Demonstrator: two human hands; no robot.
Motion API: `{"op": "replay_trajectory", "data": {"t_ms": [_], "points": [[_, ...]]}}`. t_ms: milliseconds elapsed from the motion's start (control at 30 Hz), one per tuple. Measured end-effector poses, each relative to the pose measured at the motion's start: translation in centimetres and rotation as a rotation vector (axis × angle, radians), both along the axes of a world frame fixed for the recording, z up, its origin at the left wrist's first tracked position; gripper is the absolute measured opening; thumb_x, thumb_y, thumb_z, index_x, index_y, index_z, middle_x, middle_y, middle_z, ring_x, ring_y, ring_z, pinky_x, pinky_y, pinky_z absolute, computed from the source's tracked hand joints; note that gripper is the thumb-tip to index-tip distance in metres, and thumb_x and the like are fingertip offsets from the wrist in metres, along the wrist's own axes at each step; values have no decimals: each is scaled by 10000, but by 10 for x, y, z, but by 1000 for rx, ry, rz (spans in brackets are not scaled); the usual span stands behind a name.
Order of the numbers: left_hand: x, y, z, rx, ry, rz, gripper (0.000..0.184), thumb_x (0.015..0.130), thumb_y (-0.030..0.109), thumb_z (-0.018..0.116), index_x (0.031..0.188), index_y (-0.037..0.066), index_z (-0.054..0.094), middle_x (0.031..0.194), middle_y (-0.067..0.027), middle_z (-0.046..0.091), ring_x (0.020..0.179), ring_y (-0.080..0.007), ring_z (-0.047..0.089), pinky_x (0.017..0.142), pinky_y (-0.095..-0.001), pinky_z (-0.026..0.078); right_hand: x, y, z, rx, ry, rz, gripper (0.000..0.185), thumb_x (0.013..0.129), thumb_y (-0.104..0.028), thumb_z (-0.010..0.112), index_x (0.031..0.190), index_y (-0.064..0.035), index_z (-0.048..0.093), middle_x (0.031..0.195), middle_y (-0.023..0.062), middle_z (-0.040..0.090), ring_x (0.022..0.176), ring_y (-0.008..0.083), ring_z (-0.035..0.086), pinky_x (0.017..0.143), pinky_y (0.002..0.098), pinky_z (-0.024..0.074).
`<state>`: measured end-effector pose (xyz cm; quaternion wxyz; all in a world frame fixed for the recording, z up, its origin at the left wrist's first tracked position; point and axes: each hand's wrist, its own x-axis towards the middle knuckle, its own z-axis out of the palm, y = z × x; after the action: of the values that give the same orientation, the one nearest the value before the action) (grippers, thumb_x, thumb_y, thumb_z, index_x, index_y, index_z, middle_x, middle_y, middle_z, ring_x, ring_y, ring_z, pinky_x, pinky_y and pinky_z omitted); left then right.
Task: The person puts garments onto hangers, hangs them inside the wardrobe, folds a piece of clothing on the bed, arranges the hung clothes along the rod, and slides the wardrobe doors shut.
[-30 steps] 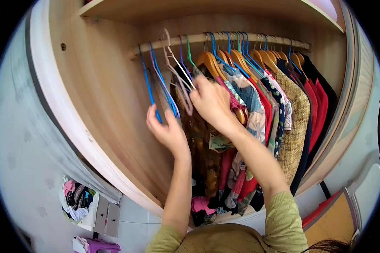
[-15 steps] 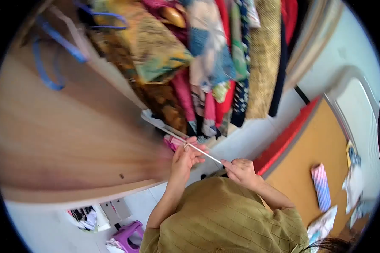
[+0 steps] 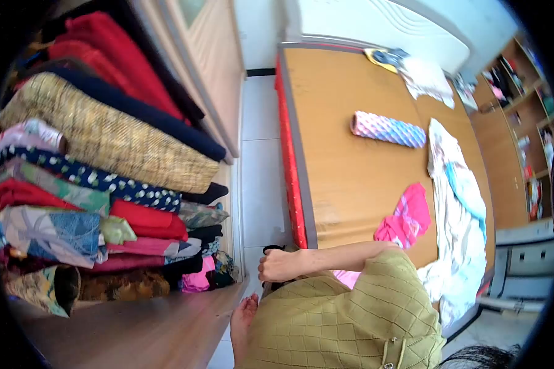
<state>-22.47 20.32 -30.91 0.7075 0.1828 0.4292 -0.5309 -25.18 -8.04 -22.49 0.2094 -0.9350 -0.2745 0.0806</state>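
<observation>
My right hand is closed in a fist in front of my body, beside the near corner of the bed. Whatever it may hold is hidden; no hanger can be made out now. Lower and to the left, my left hand has its palm partly turned up and its fingers loosely apart, with nothing visible in it. It is near the wardrobe's bottom edge. A dark object, too hidden to identify, shows just beyond my right hand.
Hanging clothes, including a woven tan jacket, fill the wardrobe at left. On the bed are a patterned roll, a pink cloth and light, crumpled bedding. A shelf unit stands at right. Tiled floor separates wardrobe and bed.
The view has turned right from the wardrobe towards the bed. My hands have come down from the hangers and moved apart; the white hanger between them half a second ago is out of sight.
</observation>
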Motion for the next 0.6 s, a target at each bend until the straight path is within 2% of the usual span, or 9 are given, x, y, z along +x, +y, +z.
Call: {"op": "replay_trajectory", "data": {"t_ms": [33, 133, 167, 267, 400, 467, 600], "points": [[-6, -4, 23, 1, 39, 30, 148, 894, 99, 460, 981, -15, 497, 989, -145, 584, 915, -242, 587, 774, -296, 508, -4, 6, 1, 37, -6, 0, 117, 704, -199, 558, 673, -91, 591, 683, 61, 598, 725, 257, 594, 555, 379, 462], [-40, -18, 109, 611, -1067, -825, 143, 881, 117, 469, 946, 0, 522, 909, -130, 600, 861, -217, 592, 760, -291, 496, -14, 36, 6, 103, -22, 3, 108, 680, -175, 563, 643, -79, 598, 651, 90, 604, 670, 279, 599, 517, 396, 448], [-50, -13, 124, 716, -1251, -950, 141, 880, 116, 471, 943, 1, 523, 906, -129, 599, 856, -215, 591, 754, -290, 496, -19, 51, 9, 112, -16, 12, 105, 674, -165, 563, 633, -75, 598, 636, 100, 601, 650, 286, 599, 509, 401, 445], [-76, 44, 121, 615, -1154, -859, 136, 875, 115, 476, 936, 4, 526, 897, -124, 596, 841, -211, 588, 738, -284, 495, -32, 106, 11, 153, -99, 23, 98, 662, -145, 564, 609, -72, 600, 611, 115, 597, 611, 294, 594, 505, 402, 445], [-91, 149, 82, 375, -606, -451, 129, 870, 114, 483, 926, 8, 530, 886, -117, 593, 820, -205, 584, 717, -276, 493, -55, 198, 5, 173, -134, 35, 68, 656, -140, 569, 640, -87, 608, 627, 95, 597, 640, 282, 598, 515, 402, 451], [-95, 190, 63, 318, -449, -324, 125, 867, 113, 486, 922, 10, 532, 880, -114, 592, 809, -202, 582, 707, -272, 493, -67, 237, 6, 165, -167, 50, 76, 661, -146, 569, 672, -81, 605, 637, 86, 593, 667, 276, 601, 528, 404, 458], [-100, 241, 44, 287, -330, -139, 118, 861, 112, 492, 912, 14, 536, 868, -107, 588, 789, -196, 578, 686, -264, 491, -92, 287, 4, 168, -187, 25, 101, 676, -144, 561, 689, -50, 595, 633, 119, 594, 662, 295, 599, 545, 418, 462]]}}
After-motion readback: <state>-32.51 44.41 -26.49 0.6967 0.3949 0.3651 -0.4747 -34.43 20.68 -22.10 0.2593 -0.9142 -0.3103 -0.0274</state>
